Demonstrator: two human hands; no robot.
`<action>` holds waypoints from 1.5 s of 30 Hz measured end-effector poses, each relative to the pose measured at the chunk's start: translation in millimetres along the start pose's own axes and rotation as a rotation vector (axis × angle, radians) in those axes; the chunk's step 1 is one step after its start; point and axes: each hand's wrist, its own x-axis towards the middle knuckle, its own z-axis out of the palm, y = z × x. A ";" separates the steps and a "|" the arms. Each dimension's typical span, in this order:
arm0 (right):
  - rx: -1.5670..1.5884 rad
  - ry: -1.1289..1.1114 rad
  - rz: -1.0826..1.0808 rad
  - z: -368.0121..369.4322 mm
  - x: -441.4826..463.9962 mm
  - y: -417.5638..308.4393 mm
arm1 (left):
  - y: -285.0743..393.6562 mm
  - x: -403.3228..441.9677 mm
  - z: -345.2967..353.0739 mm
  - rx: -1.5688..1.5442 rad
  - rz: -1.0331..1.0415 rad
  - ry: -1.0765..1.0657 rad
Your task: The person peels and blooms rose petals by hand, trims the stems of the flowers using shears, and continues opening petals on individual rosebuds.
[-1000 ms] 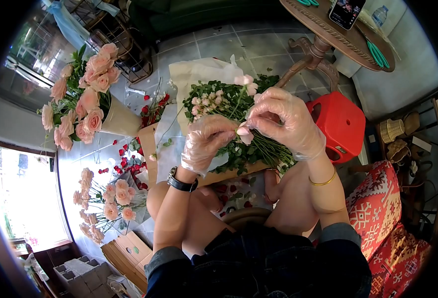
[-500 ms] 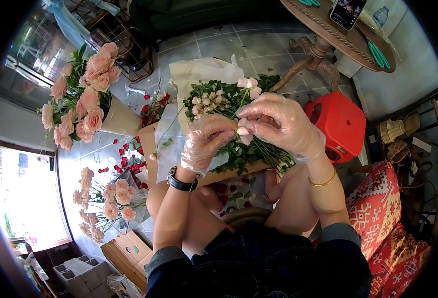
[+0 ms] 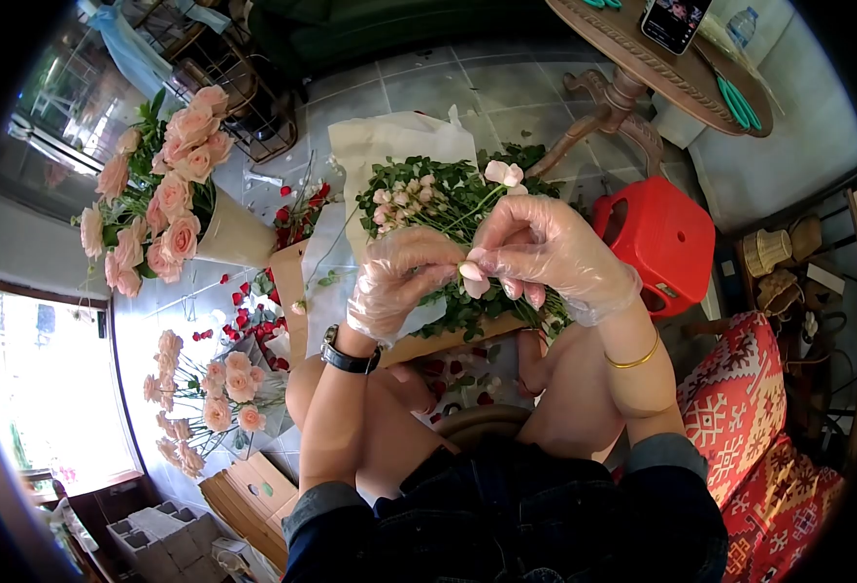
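Note:
In clear plastic gloves, my left hand and my right hand meet in front of me over the greenery. A small pale pink rosebud sits between their fingertips. My left fingers pinch it just under the head, and my right thumb and finger close on its side. Another pale pink bloom rises on a stem above my right hand. Under both hands lies a bundle of small pink roses with green leaves and stems, on brown and white paper.
A bucket of large pink roses stands at the upper left, with more roses below it. Red petals litter the tiles. On the right are a red stool, a wooden table and a patterned cushion.
My right hand has turned, its lower fingers now curling below the bud. The bloom above it has shifted up and right. My left hand has barely moved, still pinching the bud.

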 end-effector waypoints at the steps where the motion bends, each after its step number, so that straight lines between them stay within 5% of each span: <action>1: 0.001 0.001 0.000 0.0 0.1 1.2 | -1.7 0.4 -0.3 0.028 0.030 -0.001; 6: 0.002 0.069 -0.047 2.4 -0.3 1.3 | 3.0 3.8 -0.8 0.210 0.070 -0.005; 8: -0.010 0.071 -0.079 0.6 1.7 5.0 | -2.4 0.5 4.8 0.117 0.074 0.074; 10: 0.029 0.082 -0.112 0.0 1.6 4.0 | 0.2 -2.6 10.1 -0.165 -0.136 0.132; 21: 0.113 0.083 -0.165 0.3 -17.3 -22.0 | -8.3 -4.4 9.7 -0.141 -0.097 0.309; 24: 0.214 0.077 -0.420 -10.8 -14.4 -14.2 | -12.8 -2.8 6.5 -0.152 -0.152 0.379; 27: 0.123 0.281 -0.488 -18.4 -6.8 -5.7 | -22.4 -2.1 -1.3 -0.185 -0.024 0.198; 28: 0.015 0.375 -0.450 -14.7 -7.0 -8.8 | -12.5 3.0 5.2 -0.432 -0.016 0.175; 30: -0.306 0.413 -0.689 -15.7 6.4 3.9 | -3.0 0.2 11.1 -0.504 -0.086 0.220; 34: -0.477 0.214 -0.562 -3.1 1.6 -2.5 | -8.0 -3.5 12.7 -0.520 -0.126 0.204; 39: -0.592 0.201 -0.589 8.4 1.5 -6.0 | -17.5 -5.3 10.5 -0.412 0.001 0.166; 42: -0.647 0.211 -0.740 5.1 10.3 6.9 | -10.8 -5.2 9.4 -0.305 -0.048 0.179; 45: -0.586 0.218 -0.674 6.5 8.9 6.4 | -11.4 -4.7 6.1 -0.380 -0.097 0.113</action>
